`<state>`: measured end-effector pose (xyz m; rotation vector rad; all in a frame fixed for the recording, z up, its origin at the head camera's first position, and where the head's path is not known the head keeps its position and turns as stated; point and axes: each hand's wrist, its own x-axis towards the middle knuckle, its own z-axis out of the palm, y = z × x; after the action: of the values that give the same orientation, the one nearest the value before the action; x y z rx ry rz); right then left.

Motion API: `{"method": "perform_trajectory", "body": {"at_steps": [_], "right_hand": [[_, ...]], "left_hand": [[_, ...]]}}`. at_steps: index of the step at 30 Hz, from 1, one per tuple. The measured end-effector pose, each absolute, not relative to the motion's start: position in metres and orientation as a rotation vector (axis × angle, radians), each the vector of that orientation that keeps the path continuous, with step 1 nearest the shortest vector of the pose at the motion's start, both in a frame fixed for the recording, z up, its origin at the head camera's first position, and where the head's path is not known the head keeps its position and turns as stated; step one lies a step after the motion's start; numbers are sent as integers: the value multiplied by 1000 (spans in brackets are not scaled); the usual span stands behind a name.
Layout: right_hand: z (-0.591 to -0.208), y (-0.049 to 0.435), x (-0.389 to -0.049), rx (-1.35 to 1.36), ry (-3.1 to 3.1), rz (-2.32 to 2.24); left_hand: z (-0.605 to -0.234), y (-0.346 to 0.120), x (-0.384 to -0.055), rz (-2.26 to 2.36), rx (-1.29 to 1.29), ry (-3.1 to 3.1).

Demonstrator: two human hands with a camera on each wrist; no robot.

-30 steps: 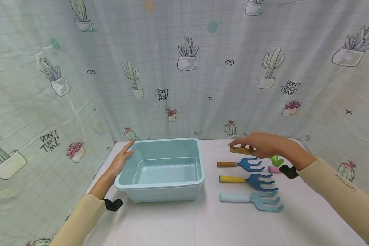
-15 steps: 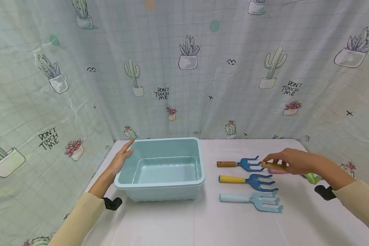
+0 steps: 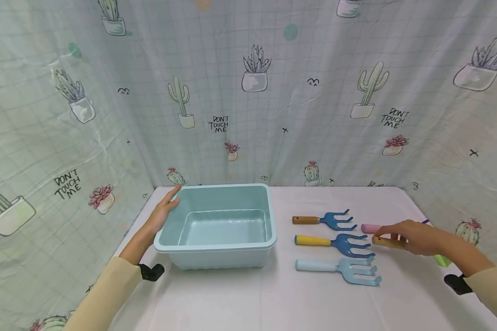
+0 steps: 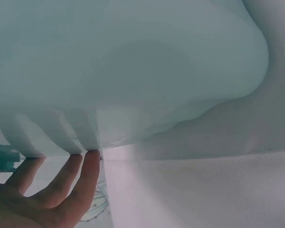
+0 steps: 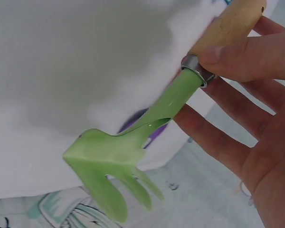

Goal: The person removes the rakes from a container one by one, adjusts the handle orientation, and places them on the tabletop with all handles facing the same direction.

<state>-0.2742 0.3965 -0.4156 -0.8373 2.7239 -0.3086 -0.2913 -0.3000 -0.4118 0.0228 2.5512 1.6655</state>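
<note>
My right hand (image 3: 424,236) pinches a small garden hand fork by its wooden handle (image 5: 228,28), thumb near the metal ferrule. The fork's green tined head (image 5: 104,156) hangs down in the right wrist view and mostly hides behind the wrist in the head view. Close behind the hand lies a pink handle (image 3: 369,228), its purple head (image 5: 149,128) partly covered by the green fork. My left hand (image 3: 163,214) rests at the left rim of a pale blue plastic basin (image 3: 215,248), with straight fingertips (image 4: 91,154) touching its outer wall.
Left of my right hand lie a blue fork with a brown handle (image 3: 305,220), a blue fork with a yellow handle (image 3: 312,241) and a light blue fork (image 3: 316,265), roughly parallel on the white table (image 3: 232,299). A cactus-print curtain (image 3: 257,115) encloses the back and sides.
My right hand has moved right and toward me, carrying the green fork, and is now lower beside the pink handle. My left hand has stayed at the basin rim.
</note>
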Motion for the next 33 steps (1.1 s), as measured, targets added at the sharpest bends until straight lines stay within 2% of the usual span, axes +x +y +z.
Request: {"method": "perform_trajectory", "body": {"at_steps": [8, 16, 33], "right_hand": [[-440, 406, -268, -874, 2758, -351], [-451, 407, -268, -772, 2767, -225], [-453, 398, -268, -720, 2781, -196]], "left_hand": [[-412, -300, -291, 1690, 63, 2540], [-415, -300, -290, 1720, 64, 2519], [-414, -301, -287, 1707, 68, 2535]]}}
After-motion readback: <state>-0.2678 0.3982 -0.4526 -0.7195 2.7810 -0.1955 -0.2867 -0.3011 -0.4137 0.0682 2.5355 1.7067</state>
